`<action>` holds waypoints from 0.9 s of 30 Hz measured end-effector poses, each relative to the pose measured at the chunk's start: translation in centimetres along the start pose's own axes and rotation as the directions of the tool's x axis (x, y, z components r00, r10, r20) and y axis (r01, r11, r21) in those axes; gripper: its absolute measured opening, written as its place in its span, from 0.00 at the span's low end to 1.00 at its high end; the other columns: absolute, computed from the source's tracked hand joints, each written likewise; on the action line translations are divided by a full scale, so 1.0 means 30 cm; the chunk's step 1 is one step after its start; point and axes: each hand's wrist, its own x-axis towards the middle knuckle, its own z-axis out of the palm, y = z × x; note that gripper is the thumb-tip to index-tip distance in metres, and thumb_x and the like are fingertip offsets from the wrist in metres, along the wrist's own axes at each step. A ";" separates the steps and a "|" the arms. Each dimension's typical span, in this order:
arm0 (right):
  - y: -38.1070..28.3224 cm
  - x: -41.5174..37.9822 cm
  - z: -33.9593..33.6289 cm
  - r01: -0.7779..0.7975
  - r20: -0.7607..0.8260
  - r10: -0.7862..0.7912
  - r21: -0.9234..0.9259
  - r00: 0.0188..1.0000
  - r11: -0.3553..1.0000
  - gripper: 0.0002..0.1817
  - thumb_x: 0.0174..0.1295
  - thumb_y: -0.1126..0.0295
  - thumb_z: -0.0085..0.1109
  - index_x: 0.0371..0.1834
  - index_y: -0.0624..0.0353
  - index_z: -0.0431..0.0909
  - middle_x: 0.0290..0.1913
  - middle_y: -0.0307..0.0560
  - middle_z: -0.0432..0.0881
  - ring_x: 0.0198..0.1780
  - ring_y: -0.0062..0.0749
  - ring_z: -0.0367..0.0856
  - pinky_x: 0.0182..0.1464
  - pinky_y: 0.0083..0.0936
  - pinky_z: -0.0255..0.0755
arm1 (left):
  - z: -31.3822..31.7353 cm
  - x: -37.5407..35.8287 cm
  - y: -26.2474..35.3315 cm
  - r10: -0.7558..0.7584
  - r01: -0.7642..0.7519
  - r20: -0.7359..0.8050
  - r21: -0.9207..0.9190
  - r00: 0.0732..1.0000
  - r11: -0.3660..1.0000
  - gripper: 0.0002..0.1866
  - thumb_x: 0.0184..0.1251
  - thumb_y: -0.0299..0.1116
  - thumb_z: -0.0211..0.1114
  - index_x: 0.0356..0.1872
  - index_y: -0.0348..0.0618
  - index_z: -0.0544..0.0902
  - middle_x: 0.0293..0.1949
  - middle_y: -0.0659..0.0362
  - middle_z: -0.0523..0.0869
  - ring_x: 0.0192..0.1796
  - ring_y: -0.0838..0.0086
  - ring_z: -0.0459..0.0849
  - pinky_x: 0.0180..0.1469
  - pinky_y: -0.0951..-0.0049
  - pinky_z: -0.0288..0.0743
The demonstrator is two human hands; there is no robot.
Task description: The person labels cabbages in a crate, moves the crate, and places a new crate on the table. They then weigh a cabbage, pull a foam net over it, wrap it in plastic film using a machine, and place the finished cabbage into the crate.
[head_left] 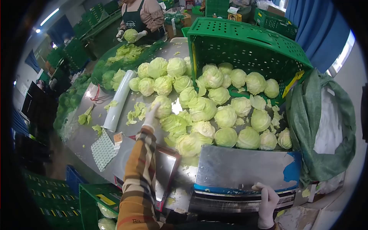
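Note:
My left hand (pixel 151 115), in a white glove, reaches forward over the metal table (pixel 86 142) and is closed on the left side of a pale green cabbage (pixel 163 106). Near the front edge, my right hand (pixel 267 199), also gloved, is held over the front of a metal wrapping machine (pixel 245 168). Its fingers are curled together, and what they hold, if anything, is too small to make out. Many cabbages (pixel 225 116) lie behind the machine, with loose leaves (pixel 174 124) among them.
A tipped green crate (pixel 249 34) stands behind the cabbages. A film roll (pixel 119 100) lies at left, a label sheet (pixel 104 150) nearer. A green sack (pixel 326 126) is at right, a crate with cabbages (pixel 92 199) below left. Across the table a person (pixel 140 17) holds a cabbage.

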 end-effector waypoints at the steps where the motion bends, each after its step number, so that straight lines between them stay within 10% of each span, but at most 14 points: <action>1: 0.002 -0.002 0.003 0.011 0.008 -0.011 0.018 1.000 1.000 0.14 0.70 0.78 0.44 0.45 0.73 0.81 0.38 0.53 0.87 0.42 0.32 0.85 0.51 0.26 0.76 | -0.012 -0.064 0.034 -0.003 0.003 0.002 0.009 1.000 1.000 0.29 0.66 0.40 0.70 0.64 0.41 0.72 0.54 0.52 0.83 0.56 0.62 0.81 0.58 0.60 0.77; 3: 0.018 -0.009 0.000 0.008 0.011 -0.009 0.040 1.000 0.999 0.14 0.70 0.78 0.44 0.45 0.73 0.81 0.38 0.53 0.87 0.42 0.32 0.85 0.51 0.26 0.76 | -0.002 -0.238 0.144 -0.141 0.195 0.185 -0.312 0.972 0.930 0.25 0.73 0.41 0.61 0.66 0.42 0.70 0.58 0.55 0.80 0.60 0.64 0.79 0.62 0.60 0.74; 7: 0.022 -0.011 0.008 0.082 0.096 -0.082 -0.002 0.992 0.997 0.12 0.66 0.80 0.47 0.42 0.70 0.83 0.37 0.51 0.88 0.43 0.36 0.85 0.56 0.30 0.75 | -0.050 -0.563 0.252 -0.121 0.177 0.184 -0.329 0.976 0.928 0.34 0.73 0.52 0.59 0.72 0.45 0.63 0.71 0.53 0.69 0.72 0.59 0.68 0.66 0.52 0.71; 13: 0.020 -0.024 -0.026 0.330 0.044 -0.330 -0.011 0.943 0.944 0.09 0.63 0.81 0.55 0.41 0.67 0.85 0.37 0.49 0.88 0.39 0.37 0.85 0.46 0.28 0.77 | -0.036 -0.965 0.257 0.419 -0.292 -0.194 0.469 0.887 0.834 0.29 0.66 0.30 0.67 0.67 0.38 0.67 0.61 0.51 0.74 0.61 0.65 0.75 0.61 0.65 0.74; 16: 0.028 -0.016 -0.097 0.367 0.030 -0.366 -0.061 0.930 0.928 0.08 0.64 0.79 0.57 0.42 0.65 0.85 0.38 0.48 0.88 0.40 0.37 0.85 0.47 0.29 0.77 | -0.074 -1.066 0.193 0.305 -0.188 -0.329 0.342 0.894 0.921 0.30 0.68 0.34 0.66 0.68 0.38 0.66 0.63 0.51 0.72 0.62 0.64 0.75 0.61 0.62 0.75; 19: 0.022 -0.005 -0.153 0.350 0.027 -0.349 -0.029 0.937 0.936 0.09 0.64 0.77 0.58 0.45 0.64 0.84 0.39 0.46 0.88 0.41 0.35 0.85 0.47 0.28 0.77 | 0.022 -1.155 0.224 -0.122 0.030 -0.223 -0.379 0.967 0.925 0.31 0.69 0.42 0.63 0.71 0.52 0.65 0.67 0.50 0.71 0.62 0.59 0.77 0.59 0.59 0.76; 20: 0.018 0.003 -0.141 0.331 0.066 -0.330 0.008 0.941 0.944 0.11 0.64 0.76 0.59 0.48 0.63 0.83 0.40 0.46 0.88 0.42 0.34 0.85 0.47 0.28 0.76 | -0.004 -1.154 0.180 0.294 -0.217 -0.179 0.353 0.939 0.910 0.32 0.68 0.44 0.63 0.72 0.54 0.64 0.68 0.49 0.70 0.64 0.58 0.76 0.59 0.58 0.76; 21: 0.019 0.008 -0.125 0.298 0.135 -0.305 0.066 0.943 0.952 0.19 0.62 0.74 0.63 0.57 0.62 0.79 0.45 0.45 0.87 0.44 0.32 0.84 0.50 0.28 0.76 | -0.052 -1.149 0.107 0.526 -0.321 0.099 0.880 0.844 0.349 0.33 0.68 0.45 0.62 0.73 0.56 0.63 0.69 0.49 0.69 0.65 0.58 0.74 0.59 0.58 0.75; 22: -0.014 0.019 -0.098 0.313 0.244 -0.318 0.062 0.916 0.948 0.26 0.60 0.72 0.66 0.63 0.62 0.74 0.52 0.49 0.84 0.50 0.35 0.82 0.54 0.30 0.74 | 0.046 -1.160 0.114 0.487 -0.388 0.085 0.727 0.869 0.566 0.35 0.65 0.46 0.63 0.73 0.53 0.62 0.70 0.48 0.68 0.67 0.59 0.72 0.58 0.61 0.75; 23: -0.045 0.025 -0.067 0.327 0.352 -0.326 0.060 0.877 0.943 0.34 0.59 0.70 0.69 0.69 0.62 0.68 0.59 0.53 0.80 0.55 0.37 0.81 0.58 0.31 0.73 | 0.151 -1.182 0.135 0.203 -0.207 -0.286 0.017 0.936 0.978 0.42 0.60 0.56 0.67 0.70 0.45 0.64 0.67 0.52 0.71 0.65 0.58 0.73 0.65 0.60 0.71; 25: -0.096 0.024 0.058 0.385 0.466 -0.409 0.151 0.785 0.911 0.41 0.56 0.66 0.72 0.72 0.63 0.62 0.64 0.57 0.74 0.62 0.42 0.76 0.62 0.34 0.70 | 0.171 -1.169 0.127 -0.080 0.269 0.265 -0.826 0.961 0.495 0.42 0.60 0.59 0.66 0.71 0.49 0.63 0.66 0.51 0.72 0.64 0.52 0.73 0.58 0.60 0.77; 27: -0.138 0.017 0.179 0.469 0.566 -0.483 0.185 0.668 0.864 0.59 0.48 0.54 0.78 0.78 0.65 0.50 0.74 0.66 0.57 0.75 0.55 0.59 0.73 0.42 0.57 | 0.321 -1.208 0.158 -0.107 0.277 0.256 -0.861 0.961 0.427 0.42 0.62 0.61 0.63 0.72 0.51 0.63 0.66 0.50 0.71 0.62 0.48 0.73 0.53 0.61 0.79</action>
